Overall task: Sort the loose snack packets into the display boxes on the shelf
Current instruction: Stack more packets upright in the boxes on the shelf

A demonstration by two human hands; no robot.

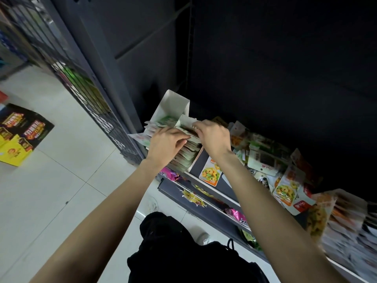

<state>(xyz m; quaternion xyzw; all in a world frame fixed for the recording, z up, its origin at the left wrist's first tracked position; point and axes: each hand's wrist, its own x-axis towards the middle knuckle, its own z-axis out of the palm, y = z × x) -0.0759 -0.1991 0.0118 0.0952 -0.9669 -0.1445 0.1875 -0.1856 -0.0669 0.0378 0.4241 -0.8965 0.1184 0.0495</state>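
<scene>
Right now both my hands are at the white display box (173, 108) at the left end of the shelf (212, 192). My left hand (166, 142) rests curled over the row of green-and-white packets (186, 155) standing in it, thumb pinching their top edges. My right hand (213, 137) pinches the packet at the back of the row, fingers bent round its top. To do this well, I judge I should keep the row squeezed upright with the left while the right slides its packet straight down behind, edges aligned. More loose packets (283, 188) lie heaped to the right along the shelf, waiting.
</scene>
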